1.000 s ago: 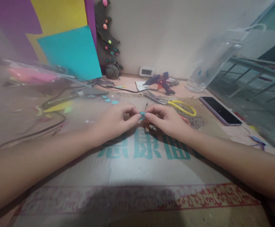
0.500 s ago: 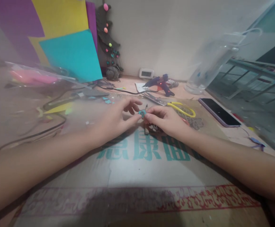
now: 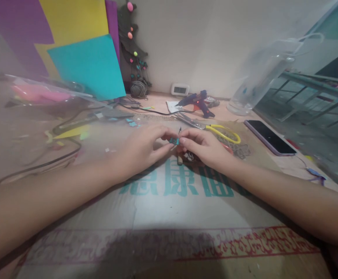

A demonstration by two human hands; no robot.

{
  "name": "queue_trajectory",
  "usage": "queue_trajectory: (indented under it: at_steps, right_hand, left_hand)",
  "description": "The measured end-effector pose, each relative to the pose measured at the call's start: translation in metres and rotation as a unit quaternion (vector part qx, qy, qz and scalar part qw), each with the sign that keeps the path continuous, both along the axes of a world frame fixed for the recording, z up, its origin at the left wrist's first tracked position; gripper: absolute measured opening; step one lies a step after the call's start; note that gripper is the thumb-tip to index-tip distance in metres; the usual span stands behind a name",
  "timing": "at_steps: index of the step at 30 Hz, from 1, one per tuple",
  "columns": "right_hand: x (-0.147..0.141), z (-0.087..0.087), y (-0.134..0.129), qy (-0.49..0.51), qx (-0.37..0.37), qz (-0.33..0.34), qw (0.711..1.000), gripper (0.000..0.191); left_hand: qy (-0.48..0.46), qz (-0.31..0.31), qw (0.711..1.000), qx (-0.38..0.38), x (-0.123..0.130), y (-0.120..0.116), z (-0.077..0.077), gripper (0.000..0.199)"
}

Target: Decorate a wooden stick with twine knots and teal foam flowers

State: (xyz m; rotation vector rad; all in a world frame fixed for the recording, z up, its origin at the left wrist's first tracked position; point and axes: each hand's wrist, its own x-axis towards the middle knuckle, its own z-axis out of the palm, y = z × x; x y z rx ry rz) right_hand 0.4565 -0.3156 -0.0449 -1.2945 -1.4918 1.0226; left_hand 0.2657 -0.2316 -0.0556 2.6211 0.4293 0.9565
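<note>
Between my two hands is a small teal craft piece (image 3: 174,141), too small to make out in detail. The thumb and fingers of my left hand (image 3: 149,145) close on it from the left. My right hand (image 3: 202,144) pinches its right side with thumb and forefinger. Under my right hand lies a slim tool with a wooden end (image 3: 180,159), its dark tip showing above the fingers. Scissors with yellow handles (image 3: 222,133) lie just beyond my right hand. Small teal scraps (image 3: 132,124) are scattered past my left hand.
A printed cardboard sheet (image 3: 163,217) covers the table. At the back stand a dark glue gun (image 3: 196,102) with a red light, a white digital clock (image 3: 180,89) and a ball of grey yarn (image 3: 139,89). A phone (image 3: 270,137) lies at right, near a clear plastic container (image 3: 254,85).
My left fingers have come down and closed on the teal piece, which has turned between my hands. My right hand stays almost in place.
</note>
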Motion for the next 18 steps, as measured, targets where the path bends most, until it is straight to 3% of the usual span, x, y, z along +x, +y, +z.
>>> queue_trajectory:
  at_steps: [11, 18]
  right_hand:
    - [0.0004, -0.0031, 0.0020, -0.001, -0.005, -0.009, 1.000, 0.017]
    - [0.0009, -0.0036, 0.0017, -0.031, -0.004, -0.021, 0.999, 0.018]
  left_hand:
    - [0.000, 0.009, 0.997, 0.076, -0.0011, -0.0001, 0.0023, 0.013]
    - [0.010, 0.007, 0.996, 0.084, -0.0017, 0.0027, 0.0003, 0.015]
